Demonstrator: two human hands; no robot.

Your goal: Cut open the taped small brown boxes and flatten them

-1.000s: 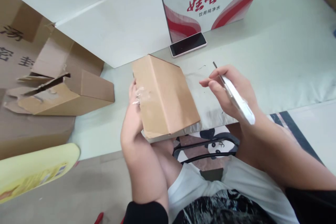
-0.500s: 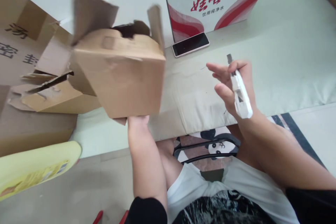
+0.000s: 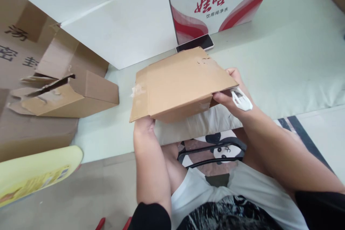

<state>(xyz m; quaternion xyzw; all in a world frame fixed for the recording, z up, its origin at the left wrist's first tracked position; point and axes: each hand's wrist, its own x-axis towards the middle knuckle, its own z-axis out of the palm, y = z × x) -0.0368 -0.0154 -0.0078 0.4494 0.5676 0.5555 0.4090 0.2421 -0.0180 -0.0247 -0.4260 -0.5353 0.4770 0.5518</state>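
Observation:
A brown cardboard box (image 3: 178, 82) is held up between my two hands, tilted, with a broad flat side facing up and flaps sticking out at its left and right ends. My left hand (image 3: 145, 124) supports the left end from below; the box hides its fingers. At the right end, my right hand (image 3: 234, 95) pinches a flap edge between thumb and fingers. A white utility knife (image 3: 242, 100) stays in that same hand, lying against the palm, its blade end hidden behind the flap. Clear tape (image 3: 138, 90) clings to the box's left end.
Behind the box a phone (image 3: 207, 42) lies against a white and red carton (image 3: 215, 10). Another opened brown box (image 3: 88, 93) stands at left beside large cartons (image 3: 18, 68). A pale yellow rounded object (image 3: 40, 165) juts in at lower left. A pale green cloth (image 3: 291, 61) covers the surface.
The box has turned over from open flaps up to a flat side up and moved right and lower. My right hand, earlier apart with the knife, now grips its right flap.

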